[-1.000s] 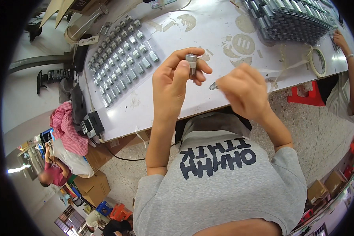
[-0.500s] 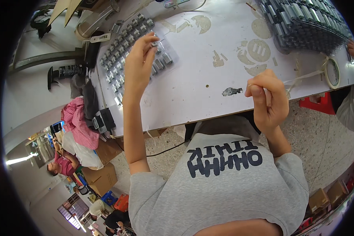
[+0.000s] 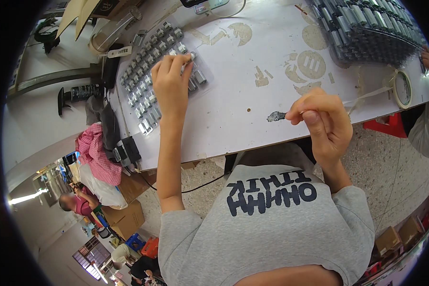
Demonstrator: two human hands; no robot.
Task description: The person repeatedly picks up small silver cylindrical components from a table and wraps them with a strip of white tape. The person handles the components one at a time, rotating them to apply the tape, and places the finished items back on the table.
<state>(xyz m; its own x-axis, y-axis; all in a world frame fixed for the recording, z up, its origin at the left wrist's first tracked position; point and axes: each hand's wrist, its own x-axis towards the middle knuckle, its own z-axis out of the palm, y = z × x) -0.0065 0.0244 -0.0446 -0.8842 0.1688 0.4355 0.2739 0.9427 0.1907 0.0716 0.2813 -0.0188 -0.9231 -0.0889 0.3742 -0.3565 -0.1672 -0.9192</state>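
Note:
A clear plastic tray [image 3: 206, 89] on the left of the table holds rows of small silvery metal parts [image 3: 150, 78]. My left hand [image 3: 170, 88] is over the tray's right side, thumb and fingers closed around one small metal part [image 3: 191, 57] with a pale top. Whether that part is seated in the tray or lifted, I cannot tell. My right hand [image 3: 326, 121] is raised near the front edge, thumb and forefinger pinched together. What the pinch holds is too small to make out. A pale tape strip [image 3: 374, 94] runs from a tape roll [image 3: 402, 89] towards this hand.
Stacked trays of metal cylinders [image 3: 362, 28] fill the far right of the white table [image 3: 224, 114]. Dried glue marks [image 3: 312, 64] and a dark patch [image 3: 275, 116] spot its surface. A black boxy device [image 3: 127, 150] sits at the left edge, beside a pink checked cloth [image 3: 97, 152].
My left hand has turned slightly, with its fingertips shifted a little to the right over the tray. My right hand has come slightly nearer, still pinched.

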